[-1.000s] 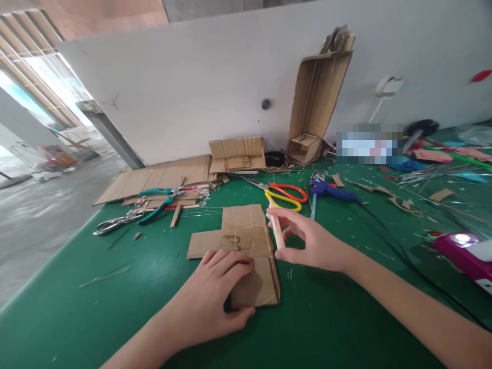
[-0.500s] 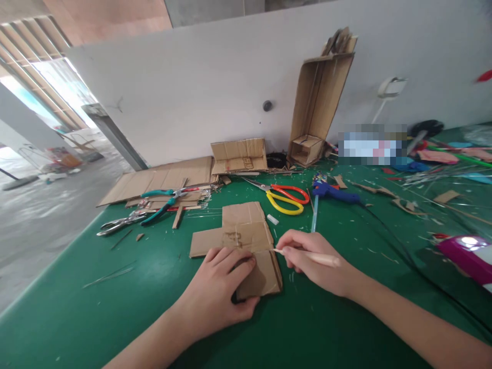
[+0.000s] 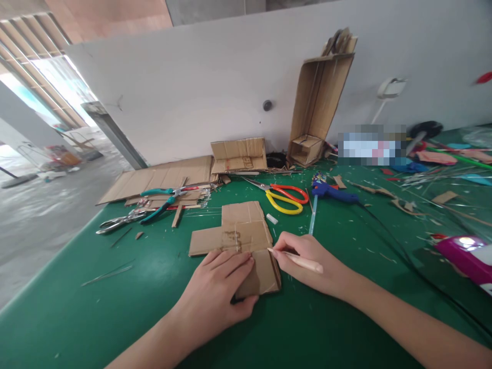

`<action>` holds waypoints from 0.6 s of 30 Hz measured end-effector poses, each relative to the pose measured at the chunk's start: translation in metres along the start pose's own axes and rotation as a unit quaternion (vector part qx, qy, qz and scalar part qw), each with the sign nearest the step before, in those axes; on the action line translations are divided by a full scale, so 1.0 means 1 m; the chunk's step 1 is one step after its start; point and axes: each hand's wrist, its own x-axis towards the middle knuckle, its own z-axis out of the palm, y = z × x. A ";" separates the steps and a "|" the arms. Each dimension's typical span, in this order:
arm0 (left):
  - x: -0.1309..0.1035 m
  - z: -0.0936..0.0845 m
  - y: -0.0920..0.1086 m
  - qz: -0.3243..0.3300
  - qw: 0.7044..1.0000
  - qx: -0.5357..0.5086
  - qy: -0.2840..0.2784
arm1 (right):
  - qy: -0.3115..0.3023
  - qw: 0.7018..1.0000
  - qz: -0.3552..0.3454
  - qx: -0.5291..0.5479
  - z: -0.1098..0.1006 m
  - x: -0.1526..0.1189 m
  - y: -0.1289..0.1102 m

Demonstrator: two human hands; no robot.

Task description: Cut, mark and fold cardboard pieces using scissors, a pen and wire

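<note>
My left hand (image 3: 219,287) holds a folded piece of brown cardboard (image 3: 253,230) on the green table, its fingers across the top and its thumb at the near edge. The piece is made of joined rectangles, with dark printed marks near its middle. A slim, pale pink pen (image 3: 302,261) is pinched in my right hand (image 3: 311,253). Its tip meets the cardboard's right side, along a crease beyond my left fingertips. Just past my right hand lie a small white block (image 3: 272,219) and a blue glue gun (image 3: 334,193) with a pale glue stick.
Scissors (image 3: 286,198) with red and yellow handles lie behind the cardboard. Teal-handled pliers (image 3: 163,205) and cardboard sheets (image 3: 161,179) are at the left. A tall cardboard box (image 3: 321,102) leans against the white wall. A black cord (image 3: 407,259) and a magenta object (image 3: 465,259) are at the right.
My right hand and the pen have shifted slightly left, the tip moving inward over the cardboard's right edge. My left hand stays on the cardboard.
</note>
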 end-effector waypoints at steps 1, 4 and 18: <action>0.000 0.000 0.000 0.001 1.000 0.000 0.002 | -0.003 1.000 0.006 0.000 0.000 0.000 0.000; 0.001 0.000 0.001 0.002 1.000 0.002 0.002 | -0.020 1.000 0.022 0.003 0.000 -0.001 0.001; -0.003 0.000 0.000 -0.010 0.999 0.008 -0.030 | -0.156 0.981 0.064 0.096 -0.006 -0.004 -0.011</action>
